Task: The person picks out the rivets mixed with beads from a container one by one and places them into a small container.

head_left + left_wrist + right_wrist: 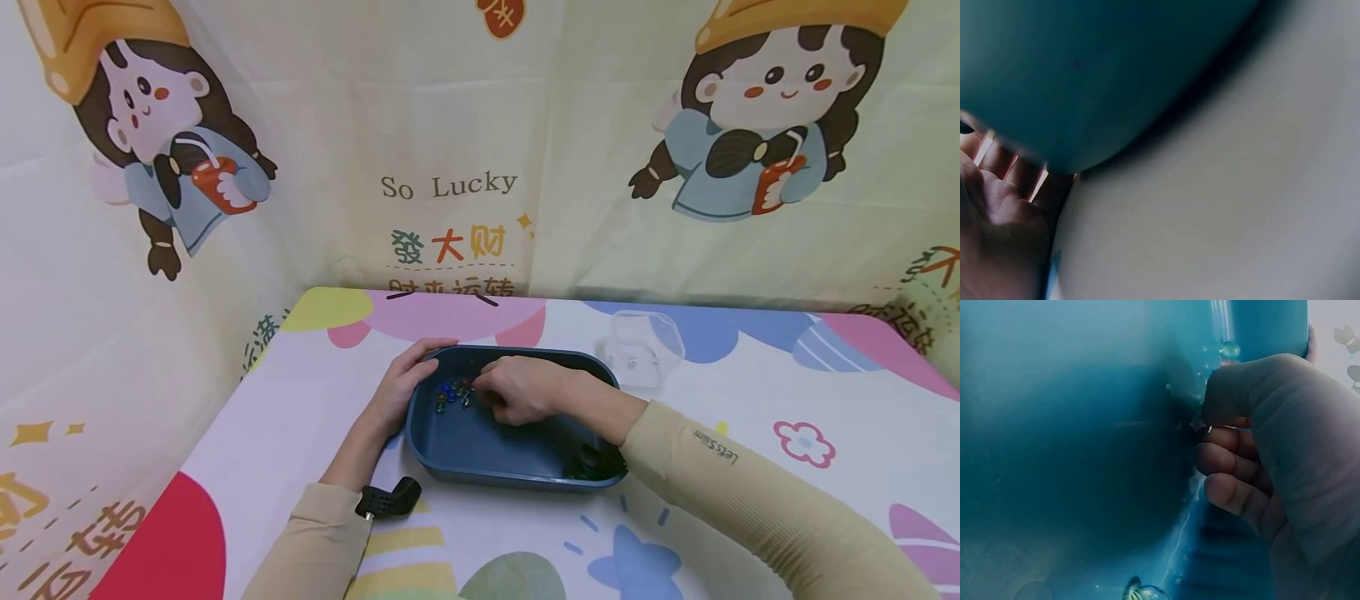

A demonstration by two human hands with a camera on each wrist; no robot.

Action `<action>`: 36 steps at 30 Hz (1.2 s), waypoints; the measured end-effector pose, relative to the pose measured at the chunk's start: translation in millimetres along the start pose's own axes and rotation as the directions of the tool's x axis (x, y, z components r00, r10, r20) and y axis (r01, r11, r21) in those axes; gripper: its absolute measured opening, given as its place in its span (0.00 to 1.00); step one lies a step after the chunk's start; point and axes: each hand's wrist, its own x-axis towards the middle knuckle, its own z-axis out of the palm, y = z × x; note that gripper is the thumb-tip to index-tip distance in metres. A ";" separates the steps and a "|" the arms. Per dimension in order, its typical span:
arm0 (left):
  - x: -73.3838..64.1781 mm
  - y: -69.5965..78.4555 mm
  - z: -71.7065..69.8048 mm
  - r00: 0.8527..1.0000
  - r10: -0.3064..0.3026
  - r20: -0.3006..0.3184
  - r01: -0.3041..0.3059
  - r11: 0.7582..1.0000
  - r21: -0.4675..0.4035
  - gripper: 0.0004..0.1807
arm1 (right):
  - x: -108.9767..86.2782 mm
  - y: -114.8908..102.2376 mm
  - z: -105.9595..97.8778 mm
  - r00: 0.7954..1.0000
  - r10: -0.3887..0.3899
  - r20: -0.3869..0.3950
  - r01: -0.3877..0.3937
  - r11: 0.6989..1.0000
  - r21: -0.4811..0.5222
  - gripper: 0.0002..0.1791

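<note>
A dark blue rectangular tub (495, 454) sits on the table in the head view. Small glass marbles (450, 392), blue, green and clear with some red, lie grouped at its left end. My left hand (401, 387) grips the left rim, thumb over the edge; in the left wrist view its fingers (1019, 178) lie against the tub's outer wall. Inside the tub, my right hand (521, 390) is at the marbles with curled fingers. The right wrist view has its thumb and index finger pinching a small shiny marble (1207, 430), mostly hidden. Another marble (1230, 349) shows beyond the thumb.
Behind the tub's far right corner stands a clear plastic box (641, 350). A dark shape (596, 462) shows at the tub's near right corner, below my right wrist. The patterned tablecloth (720, 400) extends around the tub, with a printed curtain (450, 108) behind.
</note>
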 end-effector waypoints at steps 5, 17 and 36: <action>0.4 -0.5 0.2 1.000 -0.004 -0.002 0.004 1.000 -0.007 0.23 | 0.3 1.7 0.6 1.000 0.013 -0.006 -0.013 1.000 0.008 0.04; -0.3 -2.0 0.2 1.000 -0.007 0.000 0.007 1.000 -0.001 0.23 | -2.3 3.6 -1.6 0.996 -0.011 -0.085 0.016 0.998 0.064 0.04; 0.9 -4.9 -0.7 1.000 0.006 0.012 -0.006 1.000 -0.015 0.23 | -9.4 6.1 -7.6 0.959 -0.035 -0.280 0.067 0.992 0.105 0.05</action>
